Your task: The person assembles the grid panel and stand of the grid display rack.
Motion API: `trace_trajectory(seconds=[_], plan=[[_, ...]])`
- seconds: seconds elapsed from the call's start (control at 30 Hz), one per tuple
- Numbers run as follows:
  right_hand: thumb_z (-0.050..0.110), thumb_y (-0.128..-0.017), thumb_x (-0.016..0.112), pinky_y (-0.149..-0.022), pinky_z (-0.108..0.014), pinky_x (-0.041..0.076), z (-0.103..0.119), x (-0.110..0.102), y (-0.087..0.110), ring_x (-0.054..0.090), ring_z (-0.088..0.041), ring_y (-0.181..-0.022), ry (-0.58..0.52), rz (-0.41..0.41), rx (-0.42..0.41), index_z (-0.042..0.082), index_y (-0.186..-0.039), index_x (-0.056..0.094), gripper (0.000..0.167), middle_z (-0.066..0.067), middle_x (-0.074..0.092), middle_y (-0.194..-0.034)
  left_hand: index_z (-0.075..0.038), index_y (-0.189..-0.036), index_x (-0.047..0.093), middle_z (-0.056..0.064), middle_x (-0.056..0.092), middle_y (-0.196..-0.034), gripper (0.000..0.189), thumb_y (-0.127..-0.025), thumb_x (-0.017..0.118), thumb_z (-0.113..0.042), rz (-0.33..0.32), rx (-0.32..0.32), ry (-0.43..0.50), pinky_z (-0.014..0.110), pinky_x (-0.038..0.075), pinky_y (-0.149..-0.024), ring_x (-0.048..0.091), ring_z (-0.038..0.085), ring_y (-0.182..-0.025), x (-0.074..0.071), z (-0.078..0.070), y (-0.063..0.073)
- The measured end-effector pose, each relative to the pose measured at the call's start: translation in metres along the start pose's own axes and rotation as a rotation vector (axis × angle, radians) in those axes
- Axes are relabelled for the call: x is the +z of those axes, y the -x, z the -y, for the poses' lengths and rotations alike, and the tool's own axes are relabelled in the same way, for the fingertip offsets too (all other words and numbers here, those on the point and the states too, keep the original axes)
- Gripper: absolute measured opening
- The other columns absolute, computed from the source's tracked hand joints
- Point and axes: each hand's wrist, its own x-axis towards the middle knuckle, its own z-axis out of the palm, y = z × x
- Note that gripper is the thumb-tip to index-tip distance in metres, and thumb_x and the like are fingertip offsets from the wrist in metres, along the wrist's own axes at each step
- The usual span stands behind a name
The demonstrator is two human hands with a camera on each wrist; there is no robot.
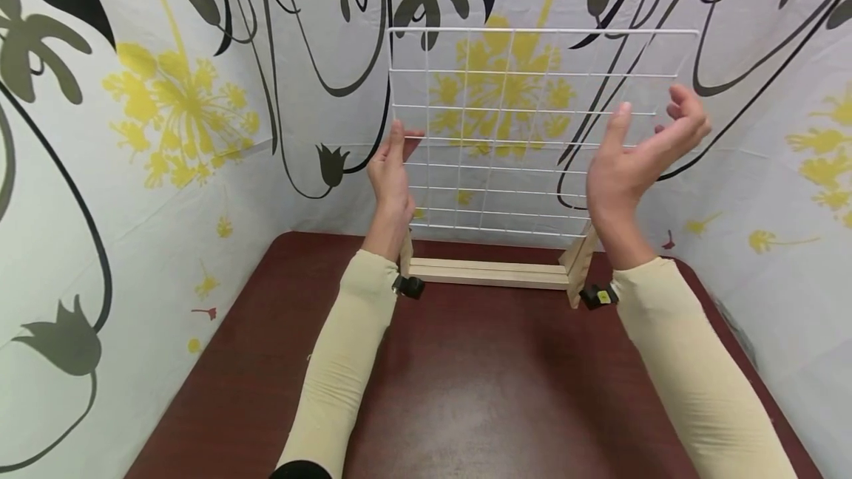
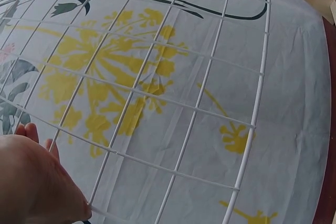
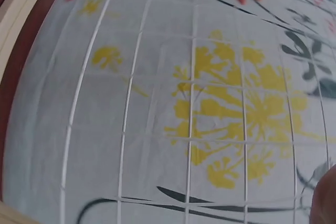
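Note:
A white wire grid panel (image 1: 506,108) stands tilted up at the far side of the table, above a pale wooden base (image 1: 489,273). My left hand (image 1: 391,182) grips the panel's left edge, its thumb pointing up and its fingers reaching behind the wires. In the left wrist view, part of that hand (image 2: 39,179) overlaps the wires at lower left. By the panel's right edge, my right hand (image 1: 629,161) is raised with thumb and fingers spread, holding nothing. Only a bit of the right hand (image 3: 324,198) shows at the right wrist view's lower right edge.
The dark red-brown table (image 1: 466,375) stretches from me to the wooden base. Behind it and on both sides hangs a pale cloth (image 1: 319,213) printed with yellow flowers and dark stems, close behind the panel. A small black wrist camera (image 1: 409,287) sits on each wrist.

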Motion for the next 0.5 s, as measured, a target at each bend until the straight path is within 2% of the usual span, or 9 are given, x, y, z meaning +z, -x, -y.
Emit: trace_trajectory(seconds=[0.1,0.2,0.33,0.5], plan=[[0.018,-0.108,0.053,-0.108,-0.017,0.035,-0.006,-0.008,-0.005,0.045,-0.005,-0.13,-0.071,0.07,0.233,0.01,-0.144,0.047,0.038,0.001,0.049,-0.142,-0.017,-0.086,0.082,0.008,0.083,-0.096,0.035,-0.103,0.069,-0.043,-0.008,0.012,0.001,0.036,0.026,-0.128,0.077,0.018,-0.109,0.0,0.001,-0.002],[0.017,-0.112,0.046,-0.107,-0.018,0.04,-0.023,-0.01,-0.009,0.054,-0.007,-0.125,-0.132,0.135,0.37,0.014,-0.145,0.051,0.033,0.005,0.058,-0.133,-0.016,-0.086,0.082,0.013,0.083,-0.101,0.035,-0.103,0.068,-0.043,-0.004,0.027,-0.017,0.036,0.029,-0.127,0.078,0.018,-0.11,-0.001,0.002,-0.003],[0.016,-0.113,0.047,-0.102,-0.023,0.046,-0.048,-0.01,-0.012,0.064,-0.01,-0.111,-0.238,0.158,0.442,0.015,-0.135,0.059,0.026,0.003,0.067,-0.117,-0.016,-0.087,0.082,0.012,0.083,-0.1,0.035,-0.104,0.067,-0.042,-0.001,0.033,-0.032,0.036,0.033,-0.126,0.078,0.018,-0.109,-0.002,0.004,-0.004],[0.011,-0.108,0.056,-0.09,-0.026,0.048,-0.064,-0.013,-0.012,0.071,-0.012,-0.094,-0.316,0.176,0.465,0.012,-0.122,0.063,0.016,0.001,0.074,-0.103,-0.015,-0.088,0.083,0.002,0.083,-0.092,0.035,-0.104,0.067,-0.042,0.002,0.039,-0.04,0.03,0.039,-0.122,0.079,0.016,-0.107,-0.003,0.005,-0.006]])
